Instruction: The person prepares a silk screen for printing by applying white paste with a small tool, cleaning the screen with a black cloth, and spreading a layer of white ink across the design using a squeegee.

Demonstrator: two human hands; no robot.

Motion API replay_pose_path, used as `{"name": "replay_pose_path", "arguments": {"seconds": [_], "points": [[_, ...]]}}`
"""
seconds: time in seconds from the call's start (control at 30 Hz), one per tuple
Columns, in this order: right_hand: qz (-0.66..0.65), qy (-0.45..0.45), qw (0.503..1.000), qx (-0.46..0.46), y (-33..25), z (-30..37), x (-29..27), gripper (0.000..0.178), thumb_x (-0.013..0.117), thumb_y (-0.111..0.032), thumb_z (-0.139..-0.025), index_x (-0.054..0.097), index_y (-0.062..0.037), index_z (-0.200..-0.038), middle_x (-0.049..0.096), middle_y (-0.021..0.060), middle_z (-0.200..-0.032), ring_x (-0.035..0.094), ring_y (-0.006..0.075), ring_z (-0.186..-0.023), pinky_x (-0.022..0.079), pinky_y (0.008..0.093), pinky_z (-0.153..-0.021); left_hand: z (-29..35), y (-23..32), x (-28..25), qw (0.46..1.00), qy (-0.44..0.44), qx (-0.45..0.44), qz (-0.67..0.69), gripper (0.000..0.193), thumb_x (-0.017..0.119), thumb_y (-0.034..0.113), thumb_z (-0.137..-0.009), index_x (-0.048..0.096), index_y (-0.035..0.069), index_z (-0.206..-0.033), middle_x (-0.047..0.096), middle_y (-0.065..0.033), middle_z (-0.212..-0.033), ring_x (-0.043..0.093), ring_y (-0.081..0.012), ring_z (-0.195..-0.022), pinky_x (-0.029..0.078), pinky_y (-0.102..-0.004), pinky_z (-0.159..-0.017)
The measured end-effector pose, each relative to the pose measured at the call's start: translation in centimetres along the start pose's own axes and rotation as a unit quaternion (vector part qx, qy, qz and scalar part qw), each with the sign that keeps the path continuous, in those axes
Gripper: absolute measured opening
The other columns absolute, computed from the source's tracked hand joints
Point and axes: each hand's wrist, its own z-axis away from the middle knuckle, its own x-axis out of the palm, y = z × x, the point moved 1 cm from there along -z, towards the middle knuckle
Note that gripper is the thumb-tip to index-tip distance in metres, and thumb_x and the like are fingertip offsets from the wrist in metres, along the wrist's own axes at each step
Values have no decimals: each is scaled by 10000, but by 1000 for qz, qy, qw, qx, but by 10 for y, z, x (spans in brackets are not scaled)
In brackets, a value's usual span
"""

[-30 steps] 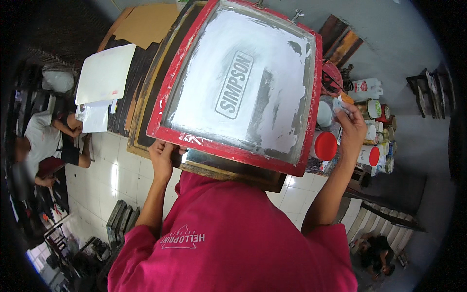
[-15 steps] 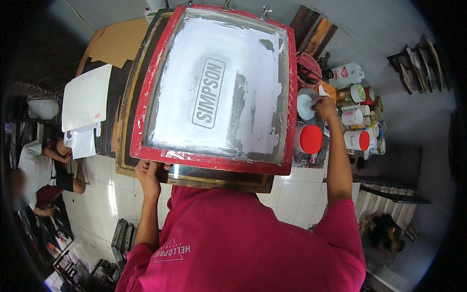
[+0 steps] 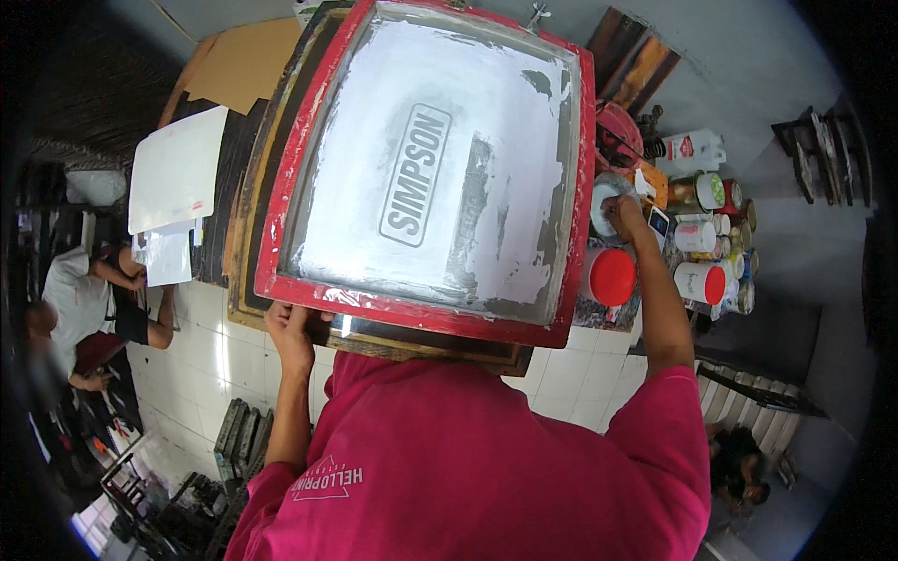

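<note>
A red-framed printing screen (image 3: pixel 582 201) fills the middle, its mesh smeared with white around a lettered stencil. It lies tilted over a dark, wood-edged board (image 3: pixel 440 348). At the screen's lower left edge, my left hand (image 3: pixel 292 327) has its fingers closed on the red frame from below. My right hand (image 3: pixel 623 217) reaches past the right side and is bent over a round tub (image 3: pixel 601 201) holding pale blue-white paste. Its fingers are pinched together at the tub; whatever they grip is hidden. Just below that tub stands a white tub with a red lid (image 3: pixel 613 278).
Several paint cans and jars (image 3: pixel 711 238) crowd the right, with a white jug (image 3: pixel 694 150) behind. Clamp hardware (image 3: pixel 537 16) sits at the screen's far edge. White sheets (image 3: pixel 178 173) and brown cardboard (image 3: pixel 248 65) lie left. A seated person (image 3: pixel 79 299) is far left; another (image 3: pixel 739 467) is lower right.
My right hand has moved inward over the pale paste tub, covering more of it. My left hand stays at the screen's edge. The whole view has shifted slightly.
</note>
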Motion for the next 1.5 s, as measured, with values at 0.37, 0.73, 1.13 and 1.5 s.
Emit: {"name": "replay_pose_path", "arguments": {"seconds": [0.37,0.73,1.13,1.5], "points": [[141,-37,989,-36,-104,13,-11,307,625,8,-724,696,-12,-1021,694,217,-934,687,299,-875,522,389,-789,8,-4,0,999,20,28,1,202,592,154,-935,615,-10,-818,651,-91,-701,592,-158,-589,466,-290,-583],[65,-58,996,38,-112,16,-9,369,689,-85,-682,710,-68,-1050,685,224,-1036,670,379,-966,524,427,-863,7,-3,0,999,0,29,18,185,588,137,-955,614,-16,-853,668,-103,-736,614,-155,-618,486,-282,-610],[156,-44,986,25,-143,18,-9,335,652,-7,-725,694,-19,-1057,694,231,-1026,680,331,-943,535,390,-807,10,6,7,999,17,24,-13,220,602,170,-935,631,-11,-814,662,-85,-690,605,-137,-590,464,-257,-580],[149,-128,971,137,-161,16,-20,420,657,-81,-773,650,-52,-1192,692,206,-1072,687,307,-958,542,407,-820,10,3,4,999,1,36,8,216,581,163,-961,632,-20,-858,671,-96,-727,620,-144,-614,490,-265,-619]]}}
